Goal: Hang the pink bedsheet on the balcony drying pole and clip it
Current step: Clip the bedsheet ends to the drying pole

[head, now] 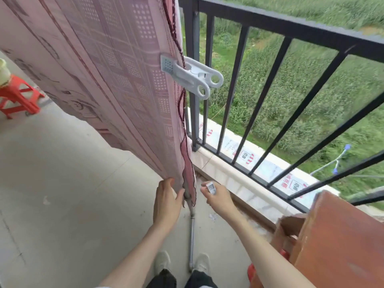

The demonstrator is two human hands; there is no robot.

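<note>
One sheet (108, 65), one pole (191, 235), two clips in sight: a big white clip (187, 74) biting the sheet's right edge up far, and a second, small clip (211, 187) in your right hand (218, 197). The sheet is draped over the pole and runs with it, long axis from your feet away to the far upper left, its folded top edge following the metal. It's pink, woven with squares, dotted panels and thin stripes, a dark wavy trim down the near edge. Your left hand (166, 202) lies on the sheet's near end, fingers mostly straight and flat against the cloth right where the pole comes out, thumb beside the pole. Your right hand, just right of the pole, pinches the small clip between curled fingertips, held apart from the cloth. The big clip's two ringed handles point right toward the railing (270, 26). One red stool (18, 96) far left
</note>
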